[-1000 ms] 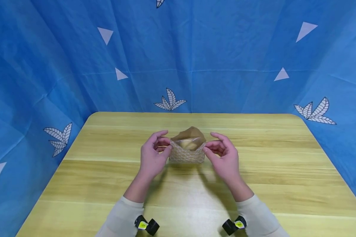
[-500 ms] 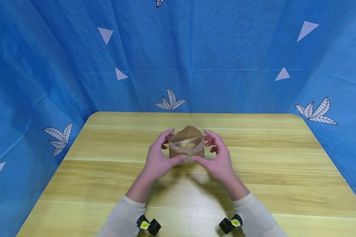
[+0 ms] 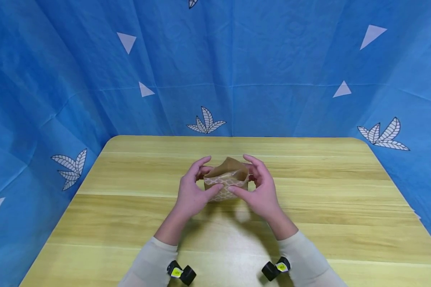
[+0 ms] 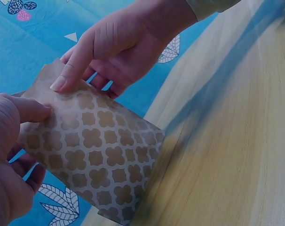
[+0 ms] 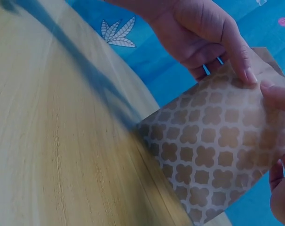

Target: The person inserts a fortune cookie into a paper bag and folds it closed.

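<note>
A brown paper bag [image 3: 226, 194] with a white lattice pattern on its front stands at the middle of the table, its pointed back flap rising above the mouth. Something pale shows just inside the mouth in the head view; most of it is hidden. My left hand [image 3: 193, 193] grips the bag's left side, thumb on the upper front and fingers behind. On the other side my right hand [image 3: 260, 191] holds it the same way, the two thumb tips close together. The left wrist view shows the patterned front [image 4: 100, 150] below both thumbs.
The wooden table [image 3: 129, 223] has rounded back corners. Behind and beside it hangs a blue cloth [image 3: 273, 59] with leaf and triangle prints. Black wrist cameras [image 3: 186, 275] sit at both sleeves.
Both hands have shifted from pinching the mouth's side corners to holding the sides, thumbs moving inward onto the front. The mouth's front edge now sits flatter, and the back flap has dipped slightly.
</note>
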### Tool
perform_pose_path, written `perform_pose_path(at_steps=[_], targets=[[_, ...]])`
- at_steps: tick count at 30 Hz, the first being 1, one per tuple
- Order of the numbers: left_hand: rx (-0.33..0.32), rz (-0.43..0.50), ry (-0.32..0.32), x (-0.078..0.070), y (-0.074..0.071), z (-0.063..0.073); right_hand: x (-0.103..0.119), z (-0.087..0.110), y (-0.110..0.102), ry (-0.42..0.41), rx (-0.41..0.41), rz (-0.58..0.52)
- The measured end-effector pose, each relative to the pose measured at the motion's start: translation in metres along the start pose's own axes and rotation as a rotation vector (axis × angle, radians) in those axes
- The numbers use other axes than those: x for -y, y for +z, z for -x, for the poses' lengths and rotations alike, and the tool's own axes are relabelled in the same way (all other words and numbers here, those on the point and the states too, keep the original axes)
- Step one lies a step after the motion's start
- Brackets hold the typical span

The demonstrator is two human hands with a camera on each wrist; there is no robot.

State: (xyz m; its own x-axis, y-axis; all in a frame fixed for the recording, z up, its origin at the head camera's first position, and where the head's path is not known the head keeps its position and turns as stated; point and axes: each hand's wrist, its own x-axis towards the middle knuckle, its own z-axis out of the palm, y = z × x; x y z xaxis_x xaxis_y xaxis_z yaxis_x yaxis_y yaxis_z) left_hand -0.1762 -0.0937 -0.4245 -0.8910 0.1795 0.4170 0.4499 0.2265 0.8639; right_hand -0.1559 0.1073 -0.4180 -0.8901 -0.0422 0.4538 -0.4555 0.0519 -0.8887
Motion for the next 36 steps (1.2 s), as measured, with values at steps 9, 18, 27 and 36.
perform_pose_path(at_steps=[9,18,27,36], targets=[[0.005,-0.01,-0.012,-0.001,0.002,0.001,-0.027,-0.002,0.0,-0.009,-0.04,0.013],[-0.003,0.039,-0.034,-0.003,0.003,0.0,-0.007,-0.003,0.004,0.004,-0.06,0.009],[-0.023,0.044,-0.043,-0.004,0.009,-0.002,-0.027,-0.004,0.002,-0.017,-0.05,-0.035],[-0.045,0.036,-0.047,-0.003,0.007,-0.002,-0.032,-0.005,0.0,-0.09,-0.042,-0.077]])
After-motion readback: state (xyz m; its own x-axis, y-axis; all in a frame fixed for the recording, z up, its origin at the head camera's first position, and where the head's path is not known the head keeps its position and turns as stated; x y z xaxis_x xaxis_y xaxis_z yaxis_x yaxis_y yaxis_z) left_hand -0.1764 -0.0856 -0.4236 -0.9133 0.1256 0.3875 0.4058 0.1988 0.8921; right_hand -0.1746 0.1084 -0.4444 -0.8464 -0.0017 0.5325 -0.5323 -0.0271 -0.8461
